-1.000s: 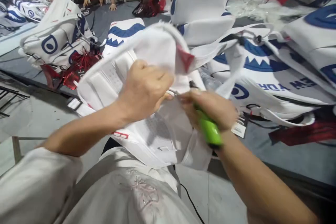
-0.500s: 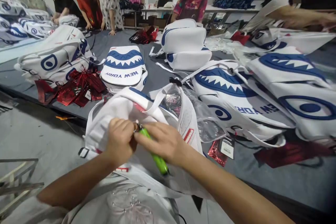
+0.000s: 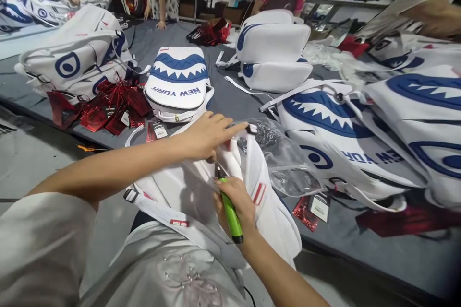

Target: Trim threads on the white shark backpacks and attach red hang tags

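Note:
A white backpack [image 3: 176, 187] with red labels lies in front of me against my lap. My left hand [image 3: 207, 136] reaches across its top edge, gripping the fabric with thumb tucked under. Its forefinger stretches toward a black strap buckle [image 3: 251, 128]. Below it, my right hand [image 3: 237, 201] is closed round a slim green tool [image 3: 230, 213] with a black end. The tool's thin metal tip points up, just under my left hand. What the tip touches is hidden.
White backpacks with blue shark mouths stand around the table, including one upright bag [image 3: 180, 76] ahead. Red foil tags [image 3: 111, 108] lie at left. Clear plastic wrapping [image 3: 288, 163] is right of my bag. Several people stand along the far side; a co-worker's arm [image 3: 428, 14] reaches in at right.
My left hand has moved up and right, off the tool's end and over the bag's top edge. My right hand has shifted right and down with the green tool, now more upright.

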`<action>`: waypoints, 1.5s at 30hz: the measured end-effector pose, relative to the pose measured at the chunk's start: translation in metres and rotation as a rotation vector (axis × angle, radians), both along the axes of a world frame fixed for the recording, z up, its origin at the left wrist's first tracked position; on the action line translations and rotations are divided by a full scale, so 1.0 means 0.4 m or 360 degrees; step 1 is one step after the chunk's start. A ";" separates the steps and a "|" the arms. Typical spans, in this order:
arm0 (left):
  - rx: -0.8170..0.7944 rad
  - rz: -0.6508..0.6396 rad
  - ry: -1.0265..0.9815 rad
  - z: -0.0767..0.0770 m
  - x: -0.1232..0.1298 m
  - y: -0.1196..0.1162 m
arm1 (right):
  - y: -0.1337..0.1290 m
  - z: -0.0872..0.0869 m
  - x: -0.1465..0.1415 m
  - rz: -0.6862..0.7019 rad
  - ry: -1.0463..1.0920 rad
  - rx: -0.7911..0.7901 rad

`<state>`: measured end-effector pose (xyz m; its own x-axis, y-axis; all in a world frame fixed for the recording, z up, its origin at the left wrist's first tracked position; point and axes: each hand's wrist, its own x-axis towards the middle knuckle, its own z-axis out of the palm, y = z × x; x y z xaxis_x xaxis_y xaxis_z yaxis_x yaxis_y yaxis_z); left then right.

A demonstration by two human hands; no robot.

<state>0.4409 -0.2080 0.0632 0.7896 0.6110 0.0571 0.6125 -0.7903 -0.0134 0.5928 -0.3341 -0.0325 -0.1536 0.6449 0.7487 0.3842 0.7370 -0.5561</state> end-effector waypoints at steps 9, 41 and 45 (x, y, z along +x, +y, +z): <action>0.0165 -0.0098 0.0127 -0.052 0.032 0.016 | 0.043 0.004 0.072 0.0040 -0.0193 -0.0319; -0.0076 0.0090 0.0157 -0.144 0.108 0.073 | 0.166 0.081 0.146 0.0147 -0.0927 -0.0816; -0.0112 0.0062 0.0163 -0.135 0.109 0.074 | 0.173 0.089 0.159 0.0186 -0.0868 -0.0850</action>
